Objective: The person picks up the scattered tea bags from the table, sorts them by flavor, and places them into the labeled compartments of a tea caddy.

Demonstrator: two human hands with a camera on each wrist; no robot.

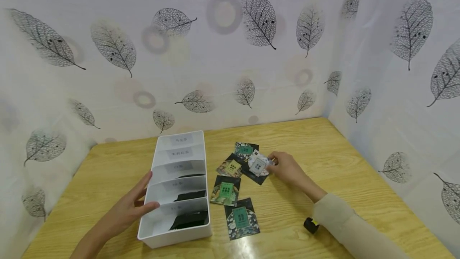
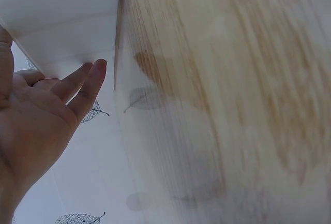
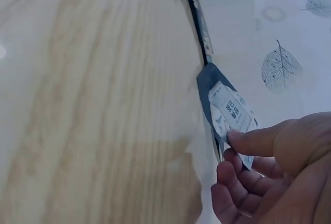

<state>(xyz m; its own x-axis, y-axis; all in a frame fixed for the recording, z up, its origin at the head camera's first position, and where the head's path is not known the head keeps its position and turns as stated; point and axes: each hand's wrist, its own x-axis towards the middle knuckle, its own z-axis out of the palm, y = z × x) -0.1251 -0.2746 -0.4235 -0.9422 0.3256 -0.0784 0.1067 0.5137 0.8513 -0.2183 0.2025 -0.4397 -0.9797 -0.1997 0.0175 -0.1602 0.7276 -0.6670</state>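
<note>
A white divided box stands on the table with labelled compartments; dark packets lie in the nearer ones. My left hand holds its left wall, the thumb over the rim and fingers along the outside. In the left wrist view, fingertips lie against the box's side. My right hand pinches the edge of a black tea sachet with a white label, thumb on its printed face in the right wrist view. It overlaps a teal-labelled sachet and a yellow-labelled sachet.
Nearer me on the table lie a green-labelled sachet and a dark-green-labelled sachet, right of the box. A small black object with yellow sits by the right sleeve. Leaf-patterned sheeting borders the wooden table.
</note>
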